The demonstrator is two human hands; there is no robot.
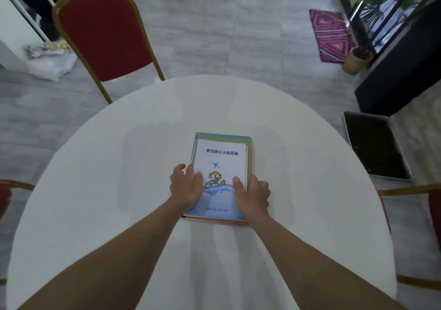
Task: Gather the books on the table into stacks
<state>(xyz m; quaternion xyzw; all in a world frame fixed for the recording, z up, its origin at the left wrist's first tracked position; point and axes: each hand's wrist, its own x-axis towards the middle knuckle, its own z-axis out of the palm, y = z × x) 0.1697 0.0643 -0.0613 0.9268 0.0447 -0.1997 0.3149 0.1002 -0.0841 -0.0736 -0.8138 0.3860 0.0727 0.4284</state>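
Squaring the stack of books point(220, 166) mid-tabletop point(95, 166) goes best with the left hand point(187, 185) and right hand point(253, 195), clamped on its sides, pressing evenly inward.

Round white table point(95, 166); book stack point(220, 157) on it.

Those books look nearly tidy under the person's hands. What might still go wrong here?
1. The stack of books is uneven: green edges stick out past the white top book, so squeezing could slide layers apart.
2. The left hand and right hand grip only the near end; the far end may fan out.
3. The white tablecloth may let the pile skid if pushed.
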